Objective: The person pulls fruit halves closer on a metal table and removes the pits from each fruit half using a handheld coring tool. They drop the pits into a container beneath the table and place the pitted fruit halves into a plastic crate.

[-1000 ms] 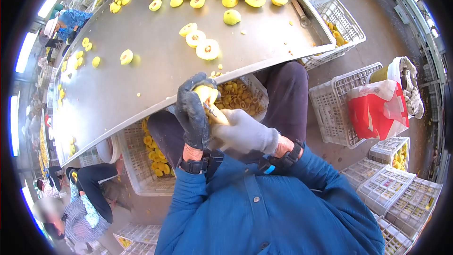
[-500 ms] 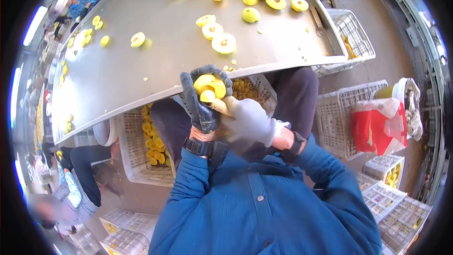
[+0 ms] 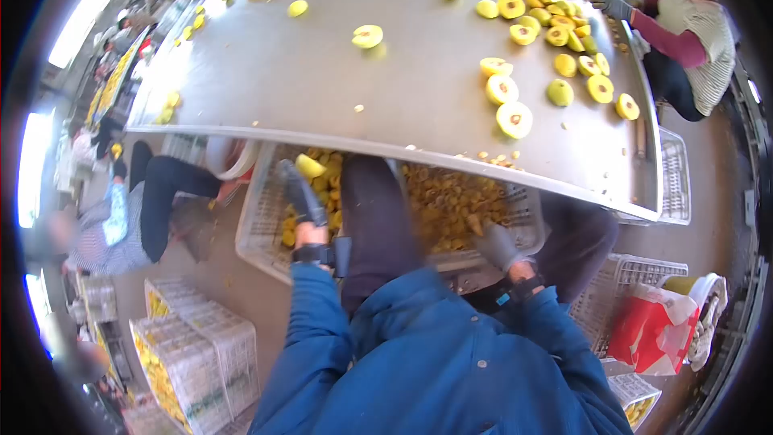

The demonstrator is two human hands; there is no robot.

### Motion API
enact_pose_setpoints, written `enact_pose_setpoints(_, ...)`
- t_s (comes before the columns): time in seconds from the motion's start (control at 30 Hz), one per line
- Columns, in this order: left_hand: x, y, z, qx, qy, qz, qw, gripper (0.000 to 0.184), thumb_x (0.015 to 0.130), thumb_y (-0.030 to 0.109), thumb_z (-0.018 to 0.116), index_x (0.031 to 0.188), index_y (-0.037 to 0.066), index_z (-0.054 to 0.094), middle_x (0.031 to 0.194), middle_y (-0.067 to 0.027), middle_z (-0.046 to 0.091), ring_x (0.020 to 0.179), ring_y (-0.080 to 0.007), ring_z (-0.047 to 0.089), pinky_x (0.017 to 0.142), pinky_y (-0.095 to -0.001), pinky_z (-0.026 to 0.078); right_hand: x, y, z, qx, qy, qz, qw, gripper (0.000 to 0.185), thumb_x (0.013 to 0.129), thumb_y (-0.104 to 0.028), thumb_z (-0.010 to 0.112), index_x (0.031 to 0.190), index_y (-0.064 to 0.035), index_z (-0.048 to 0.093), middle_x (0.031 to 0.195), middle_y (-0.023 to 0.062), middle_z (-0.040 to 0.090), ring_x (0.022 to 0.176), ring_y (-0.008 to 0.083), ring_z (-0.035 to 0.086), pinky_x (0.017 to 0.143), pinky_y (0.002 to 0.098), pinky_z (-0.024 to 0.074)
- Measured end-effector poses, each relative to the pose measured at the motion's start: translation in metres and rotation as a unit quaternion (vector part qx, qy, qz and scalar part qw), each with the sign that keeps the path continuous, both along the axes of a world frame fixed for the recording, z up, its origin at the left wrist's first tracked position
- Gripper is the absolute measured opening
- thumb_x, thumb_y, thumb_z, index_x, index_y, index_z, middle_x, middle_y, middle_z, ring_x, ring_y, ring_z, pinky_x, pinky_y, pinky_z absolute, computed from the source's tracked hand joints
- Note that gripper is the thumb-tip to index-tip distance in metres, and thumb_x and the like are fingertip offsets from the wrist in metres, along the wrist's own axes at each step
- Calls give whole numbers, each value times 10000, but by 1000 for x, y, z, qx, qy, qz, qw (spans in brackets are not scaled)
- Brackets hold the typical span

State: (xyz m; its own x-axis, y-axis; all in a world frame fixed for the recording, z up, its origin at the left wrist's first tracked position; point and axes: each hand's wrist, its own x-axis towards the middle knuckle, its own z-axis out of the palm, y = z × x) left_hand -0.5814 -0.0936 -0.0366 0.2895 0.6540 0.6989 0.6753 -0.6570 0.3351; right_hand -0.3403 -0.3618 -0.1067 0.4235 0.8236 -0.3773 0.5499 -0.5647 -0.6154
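Yellow peach (image 3: 309, 166), likely slick, best side-held, is showing centre-left beside left hand (image 3: 302, 196), grip unclear, right hand (image 3: 498, 247) clasping tan handle (image 3: 475, 224).

The one view comes from a camera worn on the person's head, and it faces forward and steeply down. The lens is very wide: the corners are black, and straight lines bend near the edge. The wearer's blue shirt (image 3: 451, 370) is nearest and fills the bottom centre. The left hand (image 3: 304, 196) and the right hand (image 3: 499, 247) are a little farther, around middle height. The metal table (image 3: 314, 72) spreads across the upper half.
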Motion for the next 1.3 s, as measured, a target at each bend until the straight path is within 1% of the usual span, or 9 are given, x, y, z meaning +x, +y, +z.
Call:
enact_pose_setpoints(0.2,103,14,77,-41,-163,-213,962,409,960,306,621,1247,18,576,1201,-194,574,1094,-353,557,932,-446,434,-3,-4,-5,33,26,-57,998,336,868,-309,611,942,19,603,810,287,652,800,462,644,723,511,509)
enact_pose_setpoints(0.27,162,1,58,-65,-88,-286,952,372,937,417,605,1153,120,663,1092,-144,668,1016,-382,608,946,-571,391,-4,-9,1,52,47,-53,996,332,876,-311,609,956,11,592,803,280,653,796,460,644,720,506,510)
enact_pose_setpoints(0.3,195,-23,60,-30,-43,-237,970,317,812,174,719,1121,121,672,975,-84,690,836,-297,660,731,-402,536,-4,-12,5,63,57,-51,995,330,879,-312,608,963,6,587,800,276,653,794,459,644,719,504,511)
enact_pose_setpoints(0.37,240,-25,66,-110,81,-425,895,446,924,300,605,1285,44,549,1067,-186,652,943,-351,646,802,-438,515,-5,-17,18,48,41,-57,996,311,890,-311,612,979,-15,574,776,258,651,766,451,642,706,504,511)
enact_pose_setpoints(0.5,307,-48,55,-226,329,-399,825,593,860,329,682,1380,115,492,1254,-192,582,1132,-372,588,973,-445,468,0,-33,47,63,42,-92,993,291,889,-295,627,1003,-32,570,754,245,649,735,446,639,683,505,510)
enact_pose_setpoints(0.73,305,-35,17,-363,174,-468,786,634,795,197,762,1357,59,503,1191,-165,634,1084,-272,633,924,-381,512,29,-38,99,291,18,-280,914,292,883,-252,645,1063,-36,564,721,228,649,676,423,652,606,476,515)
enact_pose_setpoints(0.93,241,-85,107,-374,166,-520,750,614,824,126,744,1375,20,493,1173,-129,671,1058,-178,642,934,-337,513,61,-6,138,332,93,-365,865,444,877,-189,671,1221,43,512,816,230,652,759,229,692,693,330,523)
enact_pose_setpoints(1.03,214,-101,109,-411,59,-484,770,559,816,164,752,1311,-2,552,1155,-172,676,1075,-210,659,921,-357,519,47,6,150,411,316,-373,770,462,878,-172,664,1245,58,503,835,230,652,797,235,689,725,325,519)
enact_pose_setpoints(1.3,166,-110,79,-490,-68,-491,717,381,1038,287,433,1232,-16,560,1072,-117,661,922,-155,647,776,-278,548,46,7,198,325,26,-167,930,297,868,-182,668,1087,-15,557,896,251,650,853,390,660,719,398,516)
